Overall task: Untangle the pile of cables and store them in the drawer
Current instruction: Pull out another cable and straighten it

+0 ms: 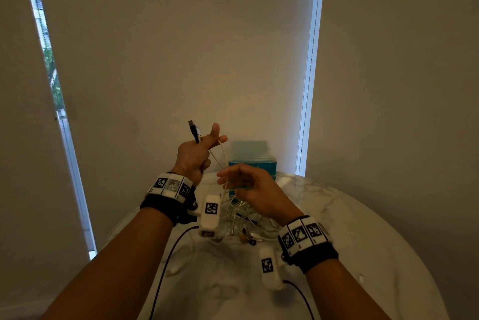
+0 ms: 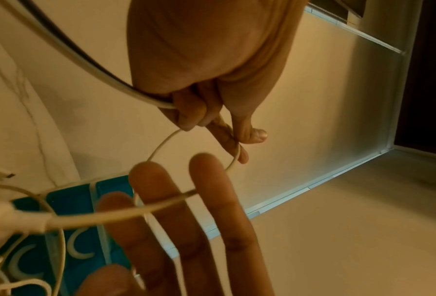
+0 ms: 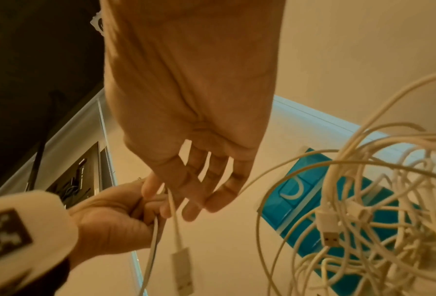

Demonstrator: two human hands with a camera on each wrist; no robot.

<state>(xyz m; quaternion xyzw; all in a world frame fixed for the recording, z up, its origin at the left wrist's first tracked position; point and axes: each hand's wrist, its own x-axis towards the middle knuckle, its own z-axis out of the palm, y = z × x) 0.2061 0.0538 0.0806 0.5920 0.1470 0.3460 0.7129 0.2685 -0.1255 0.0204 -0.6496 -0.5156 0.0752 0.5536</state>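
My left hand (image 1: 197, 153) is raised above the table. Its curled fingers (image 2: 186, 112) grip a black cable (image 2: 67, 48) with its plug (image 1: 191, 126) sticking up, together with a white cable. Thumb and forefinger pinch a thin white cable (image 2: 161, 146) that loops down to the tangled pile of white cables (image 1: 241, 216) (image 3: 364, 190). My right hand (image 1: 248, 184) (image 3: 194, 180) is just right of it. Its straight fingers (image 2: 161, 210) touch that cable, which threads between them. A white USB plug (image 3: 182, 266) dangles below my left hand (image 3: 110, 220). The teal drawer box (image 1: 252, 161) (image 3: 303, 180) stands behind the pile.
The pile lies on a round white marble table (image 1: 337, 229) pushed up to a wall with blinds. White wrist camera modules (image 1: 211, 213) hang under both wrists, and their dark cords (image 1: 166, 267) trail across the near tabletop. A loose white cable end (image 1: 176, 270) lies near the front.
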